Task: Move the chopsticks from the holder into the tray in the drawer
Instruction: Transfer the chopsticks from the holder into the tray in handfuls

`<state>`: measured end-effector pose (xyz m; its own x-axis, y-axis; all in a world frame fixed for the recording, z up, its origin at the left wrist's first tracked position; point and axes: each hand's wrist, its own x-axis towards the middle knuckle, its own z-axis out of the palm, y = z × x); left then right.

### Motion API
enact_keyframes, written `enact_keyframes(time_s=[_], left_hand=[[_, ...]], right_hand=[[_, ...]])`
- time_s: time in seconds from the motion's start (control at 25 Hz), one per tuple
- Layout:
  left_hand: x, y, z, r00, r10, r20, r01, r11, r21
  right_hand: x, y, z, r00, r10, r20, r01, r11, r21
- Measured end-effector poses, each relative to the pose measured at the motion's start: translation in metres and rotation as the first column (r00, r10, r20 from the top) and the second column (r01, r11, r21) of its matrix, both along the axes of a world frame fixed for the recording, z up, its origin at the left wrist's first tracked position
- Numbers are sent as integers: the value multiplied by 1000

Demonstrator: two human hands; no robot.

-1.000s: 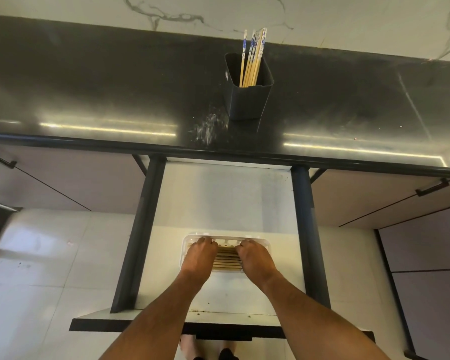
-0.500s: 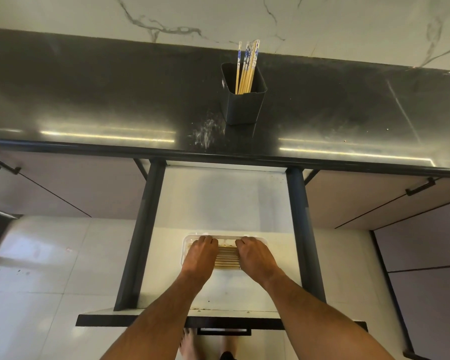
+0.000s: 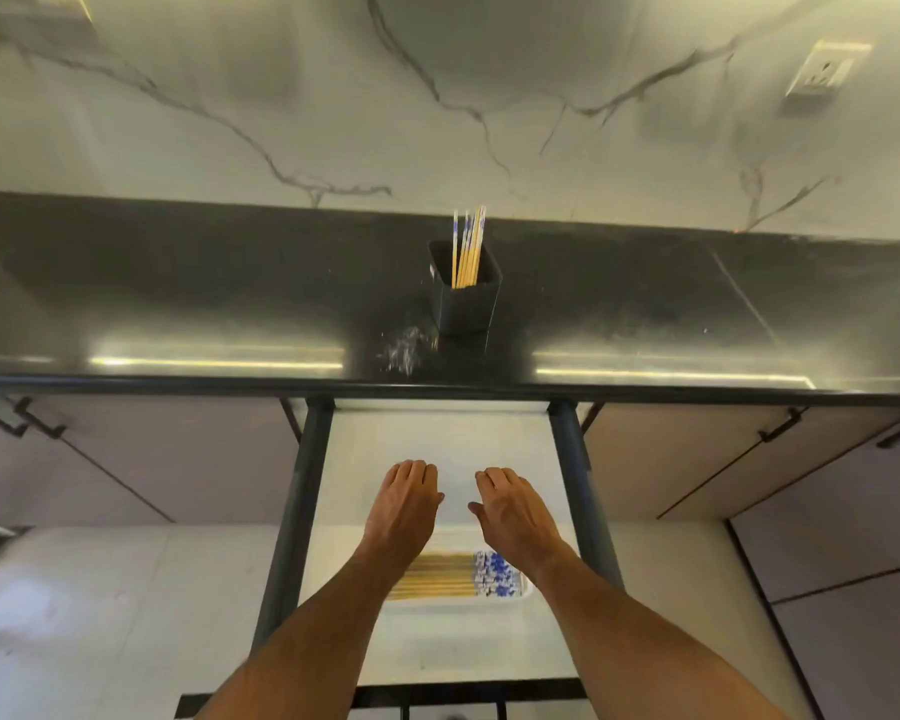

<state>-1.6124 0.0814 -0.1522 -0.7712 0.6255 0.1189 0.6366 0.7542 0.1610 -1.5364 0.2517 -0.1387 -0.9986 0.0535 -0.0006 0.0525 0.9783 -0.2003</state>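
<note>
Over the open drawer I see both hands flat, palms down, fingers loosely spread, gripping nothing: the left hand and right hand hang side by side, apart. Below my wrists the tray holds a bundle of chopsticks lying flat. Up on the dark counter, the holder has several more chopsticks standing upright.

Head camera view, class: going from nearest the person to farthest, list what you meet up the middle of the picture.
drawer front edge → tray with chopsticks in the tray → left hand and right hand → countertop → holder → marble wall
</note>
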Motion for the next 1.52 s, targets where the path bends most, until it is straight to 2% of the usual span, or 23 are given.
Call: enact_keyframes(time_s=[0.16, 0.28, 0.56, 0.76, 1.04, 1.16, 1.32, 1.52], left_hand=[[-42, 14, 60, 995, 18, -103, -8, 996, 92], [-81, 31, 106, 992, 28, -120, -17, 996, 91], [-167, 82, 177, 972, 22, -235, 24, 981, 192], [-229, 126, 191, 980, 34, -196, 13, 973, 231], [-311, 180, 172, 992, 62, -112, -36, 974, 224], [-333, 195, 164, 991, 125, -46, -107, 953, 283], [-356, 209, 156, 956, 254, 146, -293, 840, 458], [-375, 221, 154, 928, 213, 305, -357, 739, 572]], right_hand=[[-40, 9, 60, 996, -41, -78, 45, 998, 44], [-76, 17, 111, 984, -35, -175, 50, 995, 83], [-163, 45, 188, 932, -42, -361, 53, 998, 21], [-237, 73, 200, 919, -78, -387, 55, 996, -71], [-329, 113, 174, 921, -221, -321, 144, 959, -246], [-356, 131, 165, 899, -322, -296, 209, 911, -356], [-385, 148, 152, 872, -447, -202, 306, 818, -488], [-412, 156, 143, 818, -568, -91, 316, 577, -753]])
